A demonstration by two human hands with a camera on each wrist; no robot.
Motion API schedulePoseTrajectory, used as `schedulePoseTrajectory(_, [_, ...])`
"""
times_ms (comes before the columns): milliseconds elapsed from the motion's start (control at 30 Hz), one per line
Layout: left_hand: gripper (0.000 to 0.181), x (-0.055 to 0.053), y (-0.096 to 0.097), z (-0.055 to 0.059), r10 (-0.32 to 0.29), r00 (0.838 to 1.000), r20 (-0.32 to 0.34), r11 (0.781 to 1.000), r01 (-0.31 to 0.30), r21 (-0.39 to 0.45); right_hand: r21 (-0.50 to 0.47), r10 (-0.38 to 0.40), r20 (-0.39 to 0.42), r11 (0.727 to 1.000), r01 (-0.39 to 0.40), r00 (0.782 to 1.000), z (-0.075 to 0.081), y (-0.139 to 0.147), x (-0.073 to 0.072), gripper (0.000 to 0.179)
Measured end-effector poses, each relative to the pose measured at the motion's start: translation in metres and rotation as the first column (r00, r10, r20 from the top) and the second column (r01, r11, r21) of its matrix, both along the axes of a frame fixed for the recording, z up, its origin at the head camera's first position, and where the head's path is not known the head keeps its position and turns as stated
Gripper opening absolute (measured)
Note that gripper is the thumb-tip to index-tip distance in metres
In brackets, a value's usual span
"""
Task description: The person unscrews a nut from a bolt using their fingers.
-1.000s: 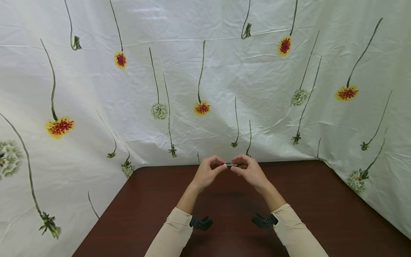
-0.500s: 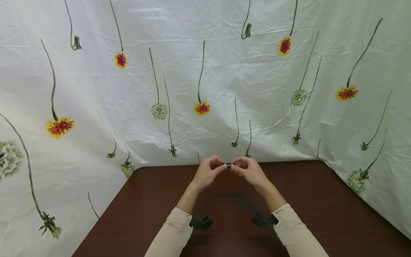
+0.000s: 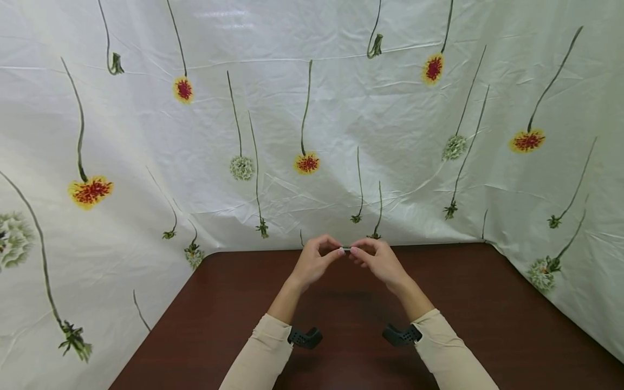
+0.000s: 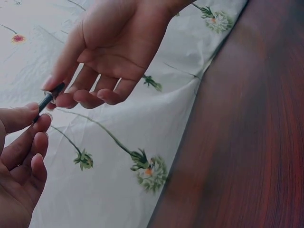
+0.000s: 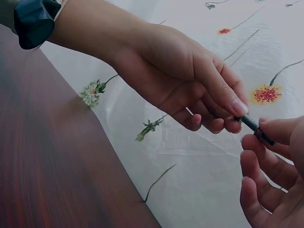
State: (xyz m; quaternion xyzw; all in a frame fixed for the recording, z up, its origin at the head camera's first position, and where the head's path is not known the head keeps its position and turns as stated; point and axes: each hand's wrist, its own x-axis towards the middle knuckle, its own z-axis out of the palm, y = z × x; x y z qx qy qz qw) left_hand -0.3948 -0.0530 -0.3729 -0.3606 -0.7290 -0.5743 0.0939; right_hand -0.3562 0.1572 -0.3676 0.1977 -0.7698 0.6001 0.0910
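In the head view my left hand (image 3: 312, 264) and right hand (image 3: 383, 264) meet above the far part of the table, with a small bolt (image 3: 346, 249) between their fingertips. The left thumb and fingers pinch one end of the bolt, hiding that end. Its grey threaded shank (image 4: 44, 101) shows between the hands in the left wrist view. On the shank, the right thumb and index finger pinch a small nut (image 5: 259, 134), partly covered by them. A dark end of the bolt sticks out past the nut. The other right fingers are loosely bent.
The dark red-brown table (image 3: 234, 325) spreads below both arms. A white cloth (image 3: 273, 195) printed with flowers hangs behind and at the sides of the table. Black bands (image 3: 305, 338) are worn at both wrists, over beige sleeves (image 3: 263, 352).
The right thumb and fingers have shifted slightly about the bolt, and its end no longer shows beyond them in the head view. The left hand stays in place, still pinching the bolt.
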Motion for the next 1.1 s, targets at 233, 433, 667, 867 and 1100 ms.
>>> schedulePoseTrajectory(233, [0.010,0.000,-0.001,0.000,-0.003,1.000,0.000,1.000,0.003,0.009,0.000,0.023,-0.005,1.000,-0.023,1.000,0.000,0.001,-0.001,0.039])
schedulePoseTrajectory(433, [0.007,-0.001,0.000,-0.001,-0.007,1.000,-0.010,1.000,0.007,0.017,0.004,0.008,-0.005,1.000,-0.008,1.000,0.000,0.000,-0.001,0.031])
schedulePoseTrajectory(667, [0.007,-0.001,0.000,0.000,0.001,1.000,-0.003,1.000,-0.001,0.000,-0.006,0.013,-0.033,1.000,-0.013,0.999,0.000,0.000,0.000,0.028])
schedulePoseTrajectory(867, [0.009,0.009,0.000,0.009,0.017,1.000,0.015,1.000,-0.017,-0.007,-0.008,-0.010,-0.022,1.000,0.009,1.000,0.000,-0.001,-0.001,0.035])
schedulePoseTrajectory(1100, [0.013,0.000,0.000,0.002,0.021,1.000,0.005,1.000,-0.021,0.001,-0.008,-0.037,-0.019,0.999,0.037,0.999,-0.001,0.000,-0.002,0.022])
